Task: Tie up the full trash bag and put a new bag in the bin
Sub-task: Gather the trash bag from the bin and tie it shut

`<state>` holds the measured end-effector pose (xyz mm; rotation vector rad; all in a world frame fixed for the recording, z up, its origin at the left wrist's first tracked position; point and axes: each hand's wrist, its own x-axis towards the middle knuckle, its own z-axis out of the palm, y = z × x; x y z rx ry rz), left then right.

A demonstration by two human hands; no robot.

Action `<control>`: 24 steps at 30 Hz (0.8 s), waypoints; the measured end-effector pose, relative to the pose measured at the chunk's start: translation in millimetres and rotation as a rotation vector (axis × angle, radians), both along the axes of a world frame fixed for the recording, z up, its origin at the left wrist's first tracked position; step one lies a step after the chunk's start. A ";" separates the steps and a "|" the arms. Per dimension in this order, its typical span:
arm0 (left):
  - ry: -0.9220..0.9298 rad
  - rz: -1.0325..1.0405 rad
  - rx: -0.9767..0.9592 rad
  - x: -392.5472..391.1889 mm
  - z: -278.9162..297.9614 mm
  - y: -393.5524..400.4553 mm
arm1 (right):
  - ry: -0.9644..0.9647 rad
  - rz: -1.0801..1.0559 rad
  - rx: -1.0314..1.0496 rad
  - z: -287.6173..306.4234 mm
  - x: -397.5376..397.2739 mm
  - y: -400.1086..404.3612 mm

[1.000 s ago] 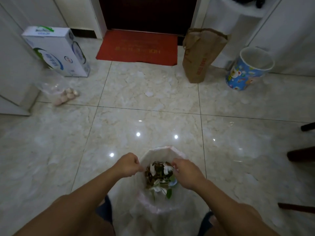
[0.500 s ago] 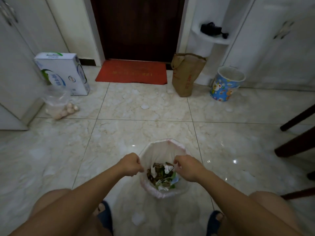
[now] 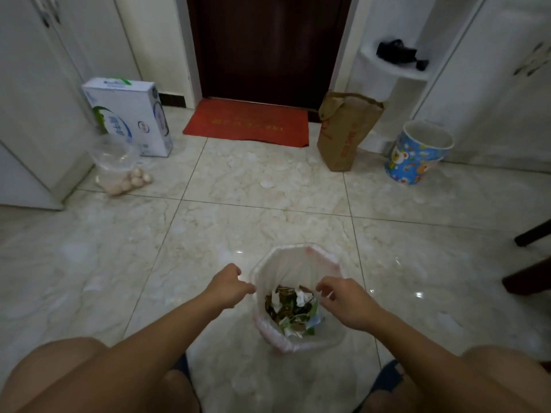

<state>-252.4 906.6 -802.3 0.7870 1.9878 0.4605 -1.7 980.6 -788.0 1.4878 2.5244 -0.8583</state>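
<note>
- Head view: the full trash bag (image 3: 298, 263), white and translucent with pink marks at the rim, stands open on the tiled floor (image 3: 208, 234) just in front of the person's knees; leaves and paper scraps lie inside it.
- The left hand (image 3: 228, 286) pinches the bag's left rim with curled fingers.
- The right hand (image 3: 347, 302) has its fingers curled at the right rim; whether they actually grip the plastic I cannot tell.
- The blue cartoon-print bin (image 3: 417, 153) stands well apart, far right by the white cupboard, tilted a little.
- Beside it, a brown paper bag (image 3: 343, 135) leans at the corner shelf's foot, touching the red doormat (image 3: 247, 123) edge.
- Far left: a white milk carton box (image 3: 128, 114), with a clear bag of eggs (image 3: 122, 174) just in front of it.
- Dark furniture legs (image 3: 530, 257) enter from the right edge.
- Bare tiles lie between the trash bag and the bin.
</note>
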 end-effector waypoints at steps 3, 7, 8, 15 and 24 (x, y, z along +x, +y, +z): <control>-0.270 0.218 -0.064 1.7 -9.2 -5.5 | 0.023 -0.033 -0.034 -9.6 -1.4 0.4; -0.491 0.257 -0.206 5.3 -24.5 -7.2 | 0.047 -0.110 -0.060 -24.5 -5.7 3.7; -0.526 0.257 -0.206 7.3 -27.7 -5.7 | 0.044 -0.101 -0.087 -28.4 -6.7 2.8; -0.508 0.168 -0.258 24.2 -44.7 -7.2 | -0.009 0.168 -0.280 -45.8 -23.2 -24.0; -0.459 0.258 -0.313 11.7 -56.8 -7.7 | -0.008 0.278 -0.232 -49.0 -21.1 -36.0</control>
